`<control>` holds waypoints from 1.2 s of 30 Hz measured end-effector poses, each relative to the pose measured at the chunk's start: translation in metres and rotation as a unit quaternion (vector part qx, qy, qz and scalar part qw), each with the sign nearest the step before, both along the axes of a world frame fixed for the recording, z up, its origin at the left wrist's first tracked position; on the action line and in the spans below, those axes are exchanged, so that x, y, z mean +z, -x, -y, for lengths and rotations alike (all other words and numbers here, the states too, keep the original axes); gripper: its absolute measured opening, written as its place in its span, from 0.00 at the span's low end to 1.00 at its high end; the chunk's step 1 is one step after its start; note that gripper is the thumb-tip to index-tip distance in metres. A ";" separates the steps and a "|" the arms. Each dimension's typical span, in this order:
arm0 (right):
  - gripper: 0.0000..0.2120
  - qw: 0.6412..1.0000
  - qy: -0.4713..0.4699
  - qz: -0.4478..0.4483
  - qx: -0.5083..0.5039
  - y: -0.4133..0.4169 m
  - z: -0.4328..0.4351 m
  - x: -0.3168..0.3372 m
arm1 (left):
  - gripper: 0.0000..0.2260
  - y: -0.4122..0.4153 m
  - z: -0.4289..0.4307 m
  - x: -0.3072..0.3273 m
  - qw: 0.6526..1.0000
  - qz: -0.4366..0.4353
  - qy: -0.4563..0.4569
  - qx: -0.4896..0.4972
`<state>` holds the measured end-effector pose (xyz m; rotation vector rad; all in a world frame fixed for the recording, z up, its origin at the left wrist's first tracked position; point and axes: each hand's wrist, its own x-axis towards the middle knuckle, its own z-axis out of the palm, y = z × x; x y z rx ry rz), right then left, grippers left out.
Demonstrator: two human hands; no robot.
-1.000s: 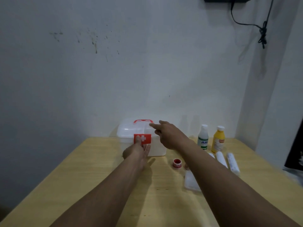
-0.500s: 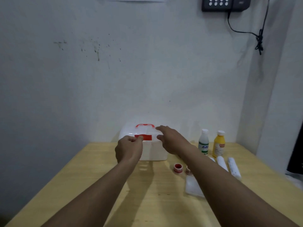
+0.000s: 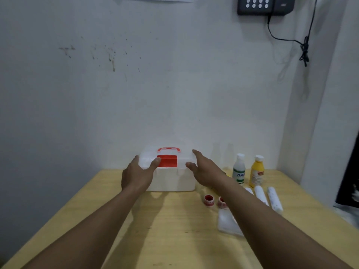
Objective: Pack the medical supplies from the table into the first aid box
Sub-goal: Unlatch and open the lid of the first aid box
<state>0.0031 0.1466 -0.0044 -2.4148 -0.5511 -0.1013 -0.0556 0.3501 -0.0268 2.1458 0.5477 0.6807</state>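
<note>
The white first aid box (image 3: 174, 181) stands at the back of the wooden table (image 3: 165, 230), against the wall. Its translucent lid is down, the red handle lies flat on top, and the red latch (image 3: 167, 161) is flipped up. My left hand (image 3: 137, 176) grips the lid's front left corner, thumb beside the latch. My right hand (image 3: 206, 168) is spread at the lid's right end; I cannot tell whether it touches. To the right lie two red tape rolls (image 3: 208, 199), a flat clear packet (image 3: 225, 223) and white bandage rolls (image 3: 274, 199).
A white bottle with a green label (image 3: 239, 168) and a yellow bottle (image 3: 256, 170) stand upright near the wall, right of the box. A dark keypad (image 3: 265, 5) with a hanging cable is mounted on the wall. Something dark sits past the table's right edge.
The red latch went from hanging down to flipped up. My left hand left it for the lid's left corner, and my right hand shifted to the lid's right end.
</note>
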 end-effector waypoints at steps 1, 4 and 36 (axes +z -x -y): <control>0.31 1.000 -0.002 0.002 -0.004 0.000 0.001 0.000 | 0.49 0.002 0.000 0.002 1.000 0.001 -0.006 0.005; 0.30 1.000 -0.024 0.009 -0.009 0.002 0.002 -0.001 | 0.47 0.009 0.003 0.010 1.000 0.001 -0.010 0.009; 0.37 0.959 -0.281 -0.042 0.011 -0.013 -0.002 0.020 | 0.28 -0.025 -0.031 0.061 0.964 0.104 0.235 -0.073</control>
